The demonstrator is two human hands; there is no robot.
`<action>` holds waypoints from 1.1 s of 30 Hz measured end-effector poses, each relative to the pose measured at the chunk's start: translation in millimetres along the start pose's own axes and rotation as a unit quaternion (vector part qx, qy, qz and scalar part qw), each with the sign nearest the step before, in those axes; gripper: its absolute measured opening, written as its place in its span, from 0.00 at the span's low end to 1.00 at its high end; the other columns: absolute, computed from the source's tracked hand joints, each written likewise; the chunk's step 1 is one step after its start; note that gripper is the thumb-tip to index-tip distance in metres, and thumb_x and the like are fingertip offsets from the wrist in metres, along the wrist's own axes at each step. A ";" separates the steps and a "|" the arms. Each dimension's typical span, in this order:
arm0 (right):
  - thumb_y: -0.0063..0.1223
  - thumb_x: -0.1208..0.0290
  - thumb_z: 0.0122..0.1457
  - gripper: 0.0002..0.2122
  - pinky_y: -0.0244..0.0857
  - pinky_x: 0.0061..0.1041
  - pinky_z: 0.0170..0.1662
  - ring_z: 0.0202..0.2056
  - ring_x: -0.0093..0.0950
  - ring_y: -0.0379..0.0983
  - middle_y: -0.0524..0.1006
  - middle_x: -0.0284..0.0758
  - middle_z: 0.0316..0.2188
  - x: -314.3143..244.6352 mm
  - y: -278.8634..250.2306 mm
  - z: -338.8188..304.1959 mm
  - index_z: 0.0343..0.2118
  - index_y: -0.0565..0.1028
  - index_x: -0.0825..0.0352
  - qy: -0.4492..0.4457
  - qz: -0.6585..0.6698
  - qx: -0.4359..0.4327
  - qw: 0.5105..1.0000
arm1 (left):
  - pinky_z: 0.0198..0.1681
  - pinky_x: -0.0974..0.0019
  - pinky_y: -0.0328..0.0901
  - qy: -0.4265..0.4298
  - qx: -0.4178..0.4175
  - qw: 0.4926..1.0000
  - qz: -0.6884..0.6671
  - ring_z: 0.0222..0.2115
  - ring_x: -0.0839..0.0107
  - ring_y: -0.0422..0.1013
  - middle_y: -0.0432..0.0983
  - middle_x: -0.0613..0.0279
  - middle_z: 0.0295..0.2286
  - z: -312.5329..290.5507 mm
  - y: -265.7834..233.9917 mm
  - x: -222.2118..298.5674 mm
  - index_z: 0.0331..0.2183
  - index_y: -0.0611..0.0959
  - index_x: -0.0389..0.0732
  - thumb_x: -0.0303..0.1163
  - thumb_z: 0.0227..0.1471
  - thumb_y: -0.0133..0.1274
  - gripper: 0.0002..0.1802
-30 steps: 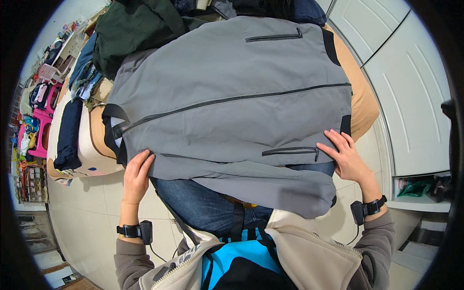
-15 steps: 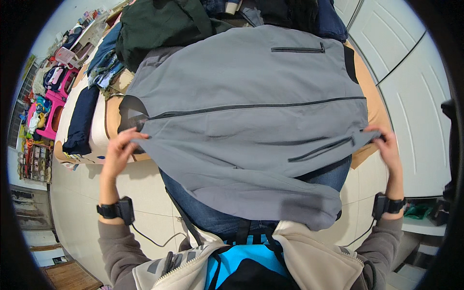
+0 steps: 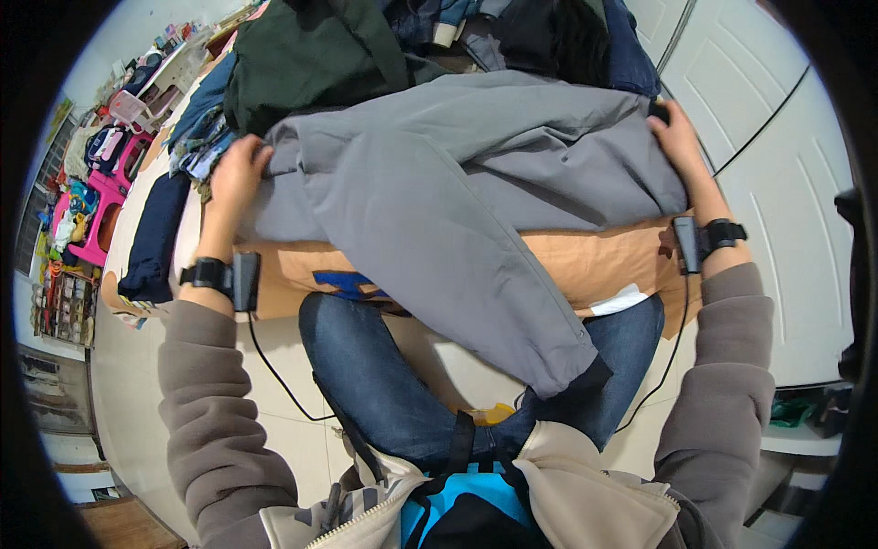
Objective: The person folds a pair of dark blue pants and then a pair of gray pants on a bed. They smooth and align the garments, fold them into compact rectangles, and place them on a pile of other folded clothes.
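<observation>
A grey jacket (image 3: 412, 174) lies folded over on the bed edge, and one of its sleeves hangs down across my lap, its dark cuff by my knee. At the jacket's left end, near the collar, my left hand (image 3: 240, 176) is closed on the cloth. My right hand (image 3: 677, 137) grips the far right corner, by the dark hem band. The zip front that faced up is now covered by the folded-over side.
Behind the jacket are a dark green garment (image 3: 315, 69) and a pile of dark clothes (image 3: 549, 41). A rolled navy garment (image 3: 155, 233) lies on the bed at left. White cabinet doors (image 3: 777, 201) stand at right. Pink stools (image 3: 105, 201) are at far left.
Both hands have moved away from me, carrying the jacket's near side over its far side. The sleeve has swung round and now drapes toward me; the orange bed cover shows.
</observation>
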State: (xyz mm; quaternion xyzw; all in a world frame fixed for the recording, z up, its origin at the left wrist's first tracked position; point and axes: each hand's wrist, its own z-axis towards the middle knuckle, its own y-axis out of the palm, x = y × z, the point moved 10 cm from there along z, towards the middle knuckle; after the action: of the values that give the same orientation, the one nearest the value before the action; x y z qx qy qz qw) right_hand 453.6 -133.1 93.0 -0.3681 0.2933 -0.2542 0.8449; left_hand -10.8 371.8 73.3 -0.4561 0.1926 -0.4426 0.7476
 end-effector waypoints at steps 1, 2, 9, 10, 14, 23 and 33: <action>0.57 0.62 0.56 0.20 0.65 0.38 0.50 0.47 0.47 0.73 0.76 0.52 0.43 -2.6 15.5 -8.7 0.47 0.72 0.71 -0.045 -0.043 -0.022 0.998 | 0.41 0.57 0.68 0.025 0.015 0.994 0.110 0.42 0.50 0.71 0.76 0.50 0.39 -9.1 11.2 5.5 0.41 0.77 0.41 0.44 0.58 0.51 0.17; 0.58 0.62 0.56 0.21 0.65 0.39 0.49 0.47 0.48 0.72 0.76 0.52 0.43 8.0 28.4 -13.1 0.47 0.72 0.70 -0.005 -0.040 -0.013 0.999 | 0.42 0.53 0.68 0.032 0.064 0.986 0.150 0.44 0.51 0.70 0.74 0.53 0.42 -21.3 14.3 9.6 0.44 0.75 0.45 0.46 0.57 0.50 0.19; 0.62 0.60 0.53 0.20 0.67 0.36 0.46 0.40 0.44 0.75 0.78 0.48 0.38 35.2 28.8 -27.6 0.44 0.74 0.70 0.060 0.032 0.005 0.998 | 0.44 0.54 0.64 0.017 0.084 0.996 0.003 0.40 0.47 0.69 0.72 0.46 0.38 -35.4 4.8 -0.9 0.41 0.77 0.36 0.38 0.54 0.55 0.18; 0.62 0.61 0.53 0.19 0.67 0.34 0.44 0.39 0.40 0.75 0.79 0.45 0.37 43.1 25.3 -28.5 0.43 0.75 0.70 0.103 0.112 0.013 0.988 | 0.44 0.55 0.63 0.018 0.071 0.996 -0.051 0.40 0.47 0.68 0.72 0.45 0.37 -37.0 1.8 -2.7 0.40 0.76 0.35 0.38 0.54 0.56 0.18; 0.61 0.66 0.57 0.15 0.67 0.23 0.41 0.36 0.22 0.73 0.79 0.32 0.37 53.5 40.6 -33.5 0.44 0.76 0.69 0.228 0.419 -0.006 0.879 | 0.42 0.58 0.65 -0.099 0.014 0.985 -0.141 0.37 0.49 0.72 0.76 0.45 0.35 -45.0 1.2 -46.3 0.39 0.77 0.33 0.39 0.56 0.54 0.17; 0.63 0.55 0.55 0.36 0.66 0.27 0.51 0.49 0.28 0.70 0.73 0.43 0.49 22.2 38.6 -57.6 0.60 0.61 0.72 0.197 0.360 -0.253 0.876 | 0.52 0.52 0.58 -0.142 0.112 0.980 0.089 0.48 0.46 0.63 0.69 0.39 0.43 -35.4 34.9 -90.2 0.42 0.75 0.30 0.52 0.53 0.55 0.31; 0.68 0.56 0.49 0.28 0.70 0.25 0.41 0.38 0.26 0.76 0.79 0.40 0.38 36.4 42.6 -74.4 0.45 0.74 0.74 0.274 0.304 -0.309 0.858 | 0.46 0.60 0.63 -0.228 0.064 0.969 -0.073 0.41 0.54 0.70 0.71 0.40 0.38 -70.8 24.6 -88.2 0.42 0.72 0.24 0.56 0.50 0.57 0.39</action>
State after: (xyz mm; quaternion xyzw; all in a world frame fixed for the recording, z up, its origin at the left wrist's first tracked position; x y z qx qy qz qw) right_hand 437.2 -166.2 7.5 -0.4185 0.6736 0.0289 0.6085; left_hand -94.9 414.2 6.0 -0.5091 -0.0454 -0.3921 0.7649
